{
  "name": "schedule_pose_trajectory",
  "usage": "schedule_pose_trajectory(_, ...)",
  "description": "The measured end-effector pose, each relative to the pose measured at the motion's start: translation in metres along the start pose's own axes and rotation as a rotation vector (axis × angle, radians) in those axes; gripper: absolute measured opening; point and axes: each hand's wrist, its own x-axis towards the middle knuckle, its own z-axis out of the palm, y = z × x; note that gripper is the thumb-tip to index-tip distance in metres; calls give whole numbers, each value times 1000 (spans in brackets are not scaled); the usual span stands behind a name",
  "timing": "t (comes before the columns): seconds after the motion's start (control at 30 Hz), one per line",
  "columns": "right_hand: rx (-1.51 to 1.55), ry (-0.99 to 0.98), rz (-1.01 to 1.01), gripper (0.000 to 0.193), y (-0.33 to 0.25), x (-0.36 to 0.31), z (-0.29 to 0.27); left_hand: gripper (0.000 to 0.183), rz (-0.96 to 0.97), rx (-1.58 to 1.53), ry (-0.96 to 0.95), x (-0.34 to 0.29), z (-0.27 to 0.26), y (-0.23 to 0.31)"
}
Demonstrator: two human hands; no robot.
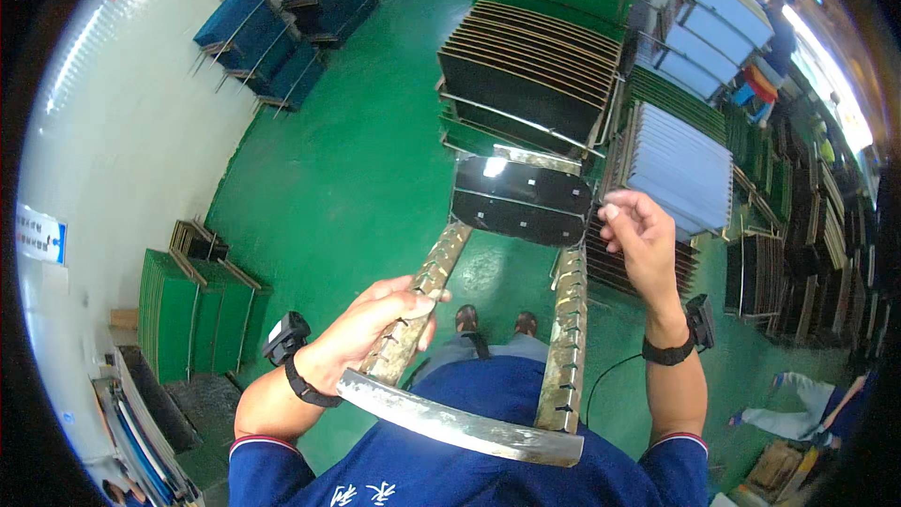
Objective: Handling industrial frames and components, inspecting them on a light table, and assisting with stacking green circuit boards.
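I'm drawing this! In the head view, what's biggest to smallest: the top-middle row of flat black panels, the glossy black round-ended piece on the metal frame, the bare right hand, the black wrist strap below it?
1. Row of black panels
2. Glossy black piece
3. Right hand
4. Black right-wrist strap

My remote feed's got 2 bare hands [643, 237], either side of center | 2 wrist straps [668, 347] | 2 notched rails [567, 329] | 2 glossy black panels [511, 184], near center | like, 2 shoes [466, 318] | 1 metal crossbar [460, 425], bottom-center
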Motion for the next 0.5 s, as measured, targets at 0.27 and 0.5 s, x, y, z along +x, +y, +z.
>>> schedule_pose_trajectory(0.27,-109,95,-255,24,-11,9,5,40,8,6,-28,1,0,2)
schedule_pose_trajectory(0.5,-18,-37,18,22,-9,2,-3,40,5,-29,-50,1,3,6)
